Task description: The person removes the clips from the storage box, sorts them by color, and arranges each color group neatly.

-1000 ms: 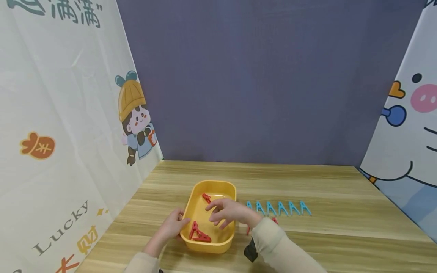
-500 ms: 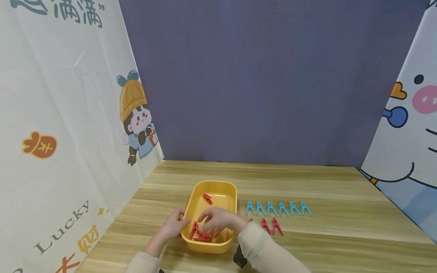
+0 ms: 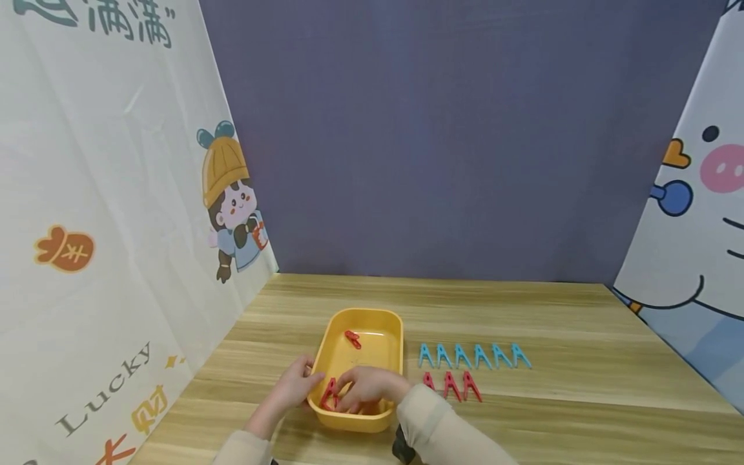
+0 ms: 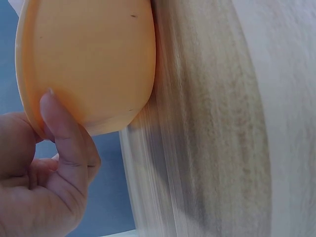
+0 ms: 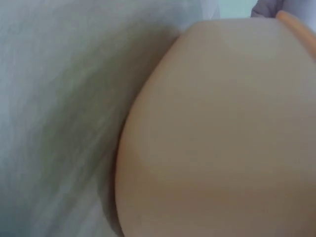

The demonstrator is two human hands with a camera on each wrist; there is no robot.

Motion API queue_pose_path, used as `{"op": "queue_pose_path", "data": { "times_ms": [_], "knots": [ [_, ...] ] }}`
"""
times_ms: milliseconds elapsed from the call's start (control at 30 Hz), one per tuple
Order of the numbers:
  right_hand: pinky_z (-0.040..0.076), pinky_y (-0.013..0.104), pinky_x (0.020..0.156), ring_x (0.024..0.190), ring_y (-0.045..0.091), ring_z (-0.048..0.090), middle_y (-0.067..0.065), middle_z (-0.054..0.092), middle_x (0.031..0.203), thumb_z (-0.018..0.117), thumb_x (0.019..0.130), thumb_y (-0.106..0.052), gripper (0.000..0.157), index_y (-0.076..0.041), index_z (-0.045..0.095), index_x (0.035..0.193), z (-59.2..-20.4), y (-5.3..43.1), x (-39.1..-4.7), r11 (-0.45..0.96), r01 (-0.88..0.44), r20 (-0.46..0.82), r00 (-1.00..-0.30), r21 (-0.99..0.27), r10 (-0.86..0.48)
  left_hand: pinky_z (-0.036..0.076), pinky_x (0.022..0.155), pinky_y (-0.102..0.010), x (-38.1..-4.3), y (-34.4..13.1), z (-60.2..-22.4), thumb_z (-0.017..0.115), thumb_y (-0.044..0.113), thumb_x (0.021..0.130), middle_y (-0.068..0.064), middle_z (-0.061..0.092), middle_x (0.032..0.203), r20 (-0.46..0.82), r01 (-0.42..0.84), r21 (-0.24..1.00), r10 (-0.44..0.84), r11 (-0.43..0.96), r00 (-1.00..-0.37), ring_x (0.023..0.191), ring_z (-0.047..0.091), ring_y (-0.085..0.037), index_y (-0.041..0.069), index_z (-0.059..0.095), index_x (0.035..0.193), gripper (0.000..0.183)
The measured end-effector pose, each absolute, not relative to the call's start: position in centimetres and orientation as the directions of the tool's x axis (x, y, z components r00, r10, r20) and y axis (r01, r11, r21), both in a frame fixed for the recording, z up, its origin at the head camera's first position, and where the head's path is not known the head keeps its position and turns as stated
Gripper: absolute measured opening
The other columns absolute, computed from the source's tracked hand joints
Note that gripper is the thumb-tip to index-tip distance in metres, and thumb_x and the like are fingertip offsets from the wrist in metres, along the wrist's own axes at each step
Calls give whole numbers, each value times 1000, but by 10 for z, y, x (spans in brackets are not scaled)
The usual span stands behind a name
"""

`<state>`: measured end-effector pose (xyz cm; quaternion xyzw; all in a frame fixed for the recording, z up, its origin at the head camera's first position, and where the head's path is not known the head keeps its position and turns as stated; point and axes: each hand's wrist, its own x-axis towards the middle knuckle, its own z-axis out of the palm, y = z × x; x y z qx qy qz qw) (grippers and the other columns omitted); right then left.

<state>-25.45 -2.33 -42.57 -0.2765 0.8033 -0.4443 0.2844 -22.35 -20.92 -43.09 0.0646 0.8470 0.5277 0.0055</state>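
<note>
My left hand [image 3: 295, 382] pinches the left rim of a yellow plastic tub [image 3: 374, 354]. The left wrist view shows the thumb and fingers of that hand [image 4: 61, 165] on the tub's edge [image 4: 94, 64]. My right hand [image 3: 369, 386] reaches down into the tub's near end, fingers bent, beside a red clothespin [image 3: 329, 392]. Another clothespin that lay there is hidden beneath this hand, so its grip does not show. One more red clothespin [image 3: 352, 339] lies toward the far end. Only the tub's outer wall [image 5: 212, 128] fills most of the right wrist view.
Right of the tub, several blue clothespins [image 3: 460, 356] stand in a row on the wooden table [image 3: 552, 413]. Nearer me is a row of three red clothespins [image 3: 450, 385]. A dark backdrop [image 3: 442, 161] rises behind the table, with printed sheets at both sides.
My right hand has moved left and down inside the tub, over the near clothespins. The red row on the table has come into view. The left hand stays on the rim.
</note>
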Motion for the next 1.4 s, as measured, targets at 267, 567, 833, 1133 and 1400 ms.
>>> {"op": "queue_pose_path", "data": {
  "times_ms": [267,567,833,1133,1400],
  "knots": [
    [38,13,48,54,3,47,-5,59,75,61,84,-1,16,1,67,99,-428,-31,-252,429,-291,-170,-624,-855,-763,52,40,-37,-223,-209,-432,56,3,88,-7,46,72,84,123,884,107,450,-991,51,55,-18,-3,45,96,15],
    [34,11,51,57,2,45,-6,53,67,59,85,-4,11,1,65,93,-429,-32,-250,406,-294,-153,-615,-865,-773,52,40,-35,-223,-210,-433,56,2,87,-10,48,72,82,125,896,119,426,-990,50,55,-18,-5,44,96,16],
    [33,14,47,54,5,44,-3,52,65,61,82,3,6,2,59,87,-430,-28,-247,334,-165,-154,-648,-928,-746,51,40,-36,-224,-209,-433,57,3,88,-8,46,71,80,121,890,112,439,-990,49,53,-17,-5,45,97,17],
    [42,18,47,56,8,53,2,62,72,62,84,-2,24,-5,57,108,-425,-19,-250,290,-77,-181,-625,-954,-759,52,40,-37,-224,-208,-432,56,3,89,-8,44,71,76,117,884,108,452,-991,51,53,-18,-5,45,98,17],
    [51,25,53,66,14,59,8,65,79,62,84,0,39,-2,48,120,-413,-8,-254,246,-28,-174,-632,-969,-755,52,41,-38,-223,-208,-431,56,4,89,-8,43,72,61,98,891,98,444,-993,53,54,-19,-6,44,99,18]
  ]
}}
